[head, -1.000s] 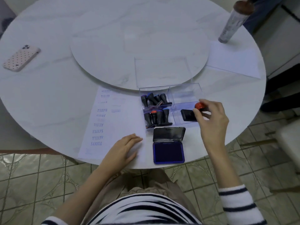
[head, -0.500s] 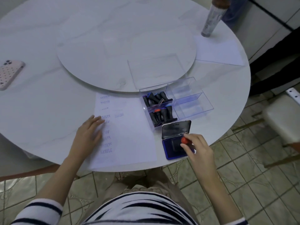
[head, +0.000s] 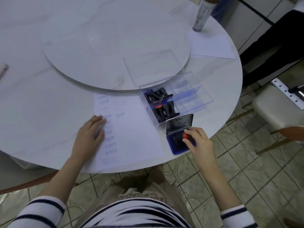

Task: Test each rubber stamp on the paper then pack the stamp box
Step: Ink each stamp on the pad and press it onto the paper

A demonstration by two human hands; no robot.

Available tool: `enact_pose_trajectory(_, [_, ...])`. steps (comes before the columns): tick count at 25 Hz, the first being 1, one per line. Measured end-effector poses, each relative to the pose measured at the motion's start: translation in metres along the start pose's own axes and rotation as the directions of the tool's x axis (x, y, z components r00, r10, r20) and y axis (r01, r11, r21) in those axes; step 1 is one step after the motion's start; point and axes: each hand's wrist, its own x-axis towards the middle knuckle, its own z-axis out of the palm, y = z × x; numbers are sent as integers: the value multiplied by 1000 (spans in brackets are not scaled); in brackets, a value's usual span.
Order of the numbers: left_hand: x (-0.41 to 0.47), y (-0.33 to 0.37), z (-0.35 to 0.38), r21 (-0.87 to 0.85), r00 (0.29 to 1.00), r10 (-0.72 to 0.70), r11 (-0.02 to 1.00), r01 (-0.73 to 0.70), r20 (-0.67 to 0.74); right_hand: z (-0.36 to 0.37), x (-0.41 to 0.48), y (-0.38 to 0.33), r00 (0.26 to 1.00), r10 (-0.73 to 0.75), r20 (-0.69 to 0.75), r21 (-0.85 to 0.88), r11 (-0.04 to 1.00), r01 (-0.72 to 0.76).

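My right hand (head: 198, 141) grips a black rubber stamp with a red knob (head: 185, 136) and holds it down on the blue pad of the open ink pad (head: 178, 148) near the table's front edge. My left hand (head: 89, 134) lies flat on the left side of the white paper (head: 131, 129), which carries several blue SAMPLE prints. A clear stamp box (head: 194, 99) stands behind the ink pad. Its left compartments hold several black stamps (head: 162, 106); its right compartments are empty. The box's clear lid (head: 151, 66) lies on the turntable.
A round marble turntable (head: 107, 46) fills the middle of the round table (head: 24, 104). A tall cylinder (head: 203, 14) stands on a second sheet (head: 212, 46) at the far right. A phone's corner (head: 3, 69) shows at the left edge. Chairs and tiled floor lie to the right.
My right hand took the red-knobbed stamp out of the box's right compartment and brought it down onto the ink pad. My left hand slid from the paper's near edge to its left side.
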Motion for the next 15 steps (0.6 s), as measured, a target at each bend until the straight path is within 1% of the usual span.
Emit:
enact_pose_trajectory(5, [0,-2,0,-10,1000,4,1000,-4,-4,3,-3,-7,997,73,-17,-38,997,-74])
enact_pose_trajectory(15, [0,-2,-1,-19,1000,0,1000,0,1,7,2,-11,996,79,-44,-15,997,-79])
